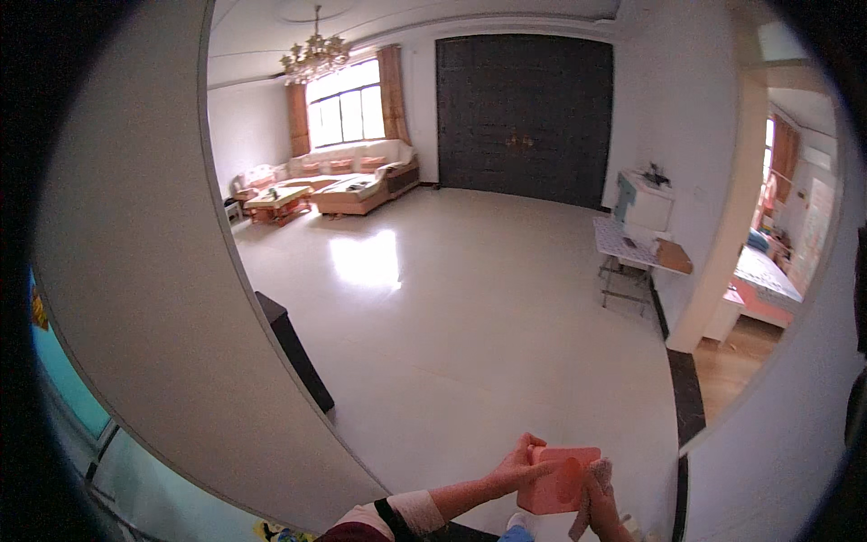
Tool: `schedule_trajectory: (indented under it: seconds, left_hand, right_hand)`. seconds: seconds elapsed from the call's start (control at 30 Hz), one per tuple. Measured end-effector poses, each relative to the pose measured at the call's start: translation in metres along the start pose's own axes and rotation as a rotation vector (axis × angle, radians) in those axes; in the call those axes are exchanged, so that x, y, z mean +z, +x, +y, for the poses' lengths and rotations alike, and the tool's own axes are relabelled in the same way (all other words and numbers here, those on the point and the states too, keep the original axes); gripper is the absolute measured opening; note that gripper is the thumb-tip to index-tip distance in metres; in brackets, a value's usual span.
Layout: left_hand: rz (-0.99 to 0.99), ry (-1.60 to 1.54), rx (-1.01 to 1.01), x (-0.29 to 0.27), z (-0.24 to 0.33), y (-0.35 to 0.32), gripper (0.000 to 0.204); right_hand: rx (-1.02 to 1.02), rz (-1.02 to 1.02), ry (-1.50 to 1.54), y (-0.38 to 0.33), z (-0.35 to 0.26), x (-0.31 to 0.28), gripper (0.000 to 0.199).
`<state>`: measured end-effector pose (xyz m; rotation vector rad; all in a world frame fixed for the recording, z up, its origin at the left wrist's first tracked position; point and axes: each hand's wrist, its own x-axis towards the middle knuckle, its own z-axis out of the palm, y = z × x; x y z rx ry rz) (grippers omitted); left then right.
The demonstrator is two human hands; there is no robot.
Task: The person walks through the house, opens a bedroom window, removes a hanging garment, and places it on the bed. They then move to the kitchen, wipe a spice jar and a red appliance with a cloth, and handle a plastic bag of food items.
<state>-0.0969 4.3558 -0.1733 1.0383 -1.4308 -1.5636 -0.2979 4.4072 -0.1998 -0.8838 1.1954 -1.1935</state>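
Note:
Low in the view, my left hand grips a pink plastic box from its left side, with the thumb across the front. The box has squared sides with rounded corners and a paler round patch on its face. At the box's right side, my right hand is closed on a greyish-pink cloth, which lies against the box and hangs down below it. The cloth hides part of my right fingers. Both hands are held in front of my body, above the floor, and a shoe shows beneath them.
A pale wall edge stands close on my left, with a black cabinet past it. Along the right wall is a folding table. Far off are a sofa, a coffee table and dark double doors. A doorway opens right to a bed.

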Motion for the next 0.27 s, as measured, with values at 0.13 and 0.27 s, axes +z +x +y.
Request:
schedule_trajectory:
  seconds: [0.13, 0.27]
  left_hand:
    - [-0.021, 0.067, -0.039, -0.013, 0.008, 0.064, 0.054]
    - [-0.028, 0.159, -0.053, -0.026, 0.014, 0.128, 0.057]
  right_hand:
    - [0.038, -0.114, -0.104, 0.073, -0.04, -0.018, 0.051]
    - [0.05, -0.213, -0.139, 0.148, -0.069, -0.028, 0.056]
